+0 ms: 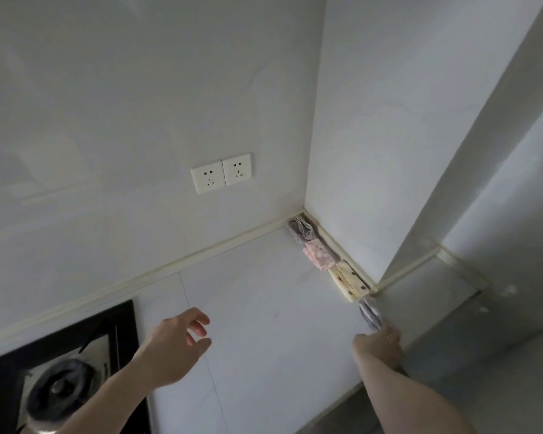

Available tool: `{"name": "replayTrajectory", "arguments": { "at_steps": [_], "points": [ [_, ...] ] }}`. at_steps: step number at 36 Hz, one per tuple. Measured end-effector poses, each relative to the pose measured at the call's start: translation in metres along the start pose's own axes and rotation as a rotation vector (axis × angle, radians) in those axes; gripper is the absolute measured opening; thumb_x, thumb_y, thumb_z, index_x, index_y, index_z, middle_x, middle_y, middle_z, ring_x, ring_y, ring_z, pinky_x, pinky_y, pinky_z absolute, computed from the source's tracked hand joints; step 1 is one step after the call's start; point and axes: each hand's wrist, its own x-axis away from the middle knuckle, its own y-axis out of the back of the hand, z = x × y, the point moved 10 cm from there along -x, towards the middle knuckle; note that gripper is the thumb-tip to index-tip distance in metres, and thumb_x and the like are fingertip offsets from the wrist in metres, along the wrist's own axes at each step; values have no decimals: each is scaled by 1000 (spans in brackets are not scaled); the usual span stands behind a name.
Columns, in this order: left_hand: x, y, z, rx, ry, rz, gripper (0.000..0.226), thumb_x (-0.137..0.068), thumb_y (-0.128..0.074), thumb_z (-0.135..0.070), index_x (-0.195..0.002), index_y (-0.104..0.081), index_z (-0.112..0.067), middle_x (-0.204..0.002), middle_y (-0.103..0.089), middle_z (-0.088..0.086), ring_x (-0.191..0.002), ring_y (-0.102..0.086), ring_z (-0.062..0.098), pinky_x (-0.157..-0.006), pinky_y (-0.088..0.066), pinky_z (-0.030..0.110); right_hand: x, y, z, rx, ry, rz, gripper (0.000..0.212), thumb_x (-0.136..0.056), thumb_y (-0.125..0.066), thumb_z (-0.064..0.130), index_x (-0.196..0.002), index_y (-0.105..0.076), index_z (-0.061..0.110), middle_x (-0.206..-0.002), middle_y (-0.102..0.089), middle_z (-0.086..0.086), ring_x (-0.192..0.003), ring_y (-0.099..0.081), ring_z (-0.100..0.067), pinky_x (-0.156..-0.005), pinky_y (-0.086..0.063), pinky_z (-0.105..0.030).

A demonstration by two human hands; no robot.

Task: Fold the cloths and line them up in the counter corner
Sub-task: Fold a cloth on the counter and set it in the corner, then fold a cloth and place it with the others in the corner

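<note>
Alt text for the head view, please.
Four folded cloths line the side wall from the counter corner; the right hand touches the nearest, grey cloth. The left hand hovers open over the counter, beside a stove.

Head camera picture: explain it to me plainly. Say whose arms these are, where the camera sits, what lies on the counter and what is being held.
There is no machine: a person wears a camera on the head, looking down at a white counter. Four folded cloths line the right wall: a grey cloth in the corner, a pink cloth, a cream cloth and a grey-blue cloth. The right hand touches that last one; whether it grips is unclear. The left hand hovers, holding nothing. A stove sits lower left.
</note>
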Motion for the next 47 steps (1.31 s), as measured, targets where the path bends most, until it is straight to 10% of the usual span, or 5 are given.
{"name": "replayTrajectory", "arguments": {
  "at_steps": [12, 24, 31, 38, 47],
  "points": [
    [-4, -18, -13, -1, -5, 62, 18, -91, -68, -35, -105, -59, -42, -97, -67, -22, -84, -64, -4, -83, -53, 22, -2, -28, 20, 25, 20, 215, 77, -90, -59, 24, -158, -23, 13, -167, -12, -6, -151, -19, -31, -118, -30, -47],
    [1, -28, -3, 62, 28, 52, 18, -90, -68, -31, -104, -60, -40, -97, -68, -18, -86, -63, -1, -79, -51, 19, 18, -23, 33, 37, 66, 116, 65, -80, -67, 18, -140, -44, 15, -154, -29, -13, -131, -39, -36, -104, -43, -49],
    [10, -27, 17, 103, 70, 23, 17, -88, -69, -32, -102, -61, -38, -97, -66, -21, -78, -64, 2, -74, -53, 20, 75, -61, 92, 147, 533, 355, 55, -92, -64, 19, -141, -39, 20, -156, -22, -7, -135, -41, -31, -102, -48, -41],
    [68, -10, 69, 108, 149, -71, 27, -87, -68, -34, -114, -63, -31, -99, -60, -20, -87, -62, 5, -85, -49, 22, 201, -101, 128, 234, 860, 670, 50, -90, -62, 19, -137, -47, 23, -141, -40, -3, -93, -65, -21, -87, -50, -29],
    [202, 20, 184, 219, 336, -263, 35, -86, -68, -31, -120, -66, -28, -112, -67, -18, -100, -62, 4, -90, -50, 19, 423, -102, 159, 253, 1230, 949, 47, -92, -62, 24, -136, -49, 26, -135, -47, 9, -105, -56, -9, -85, -41, -18]
  ]
}}
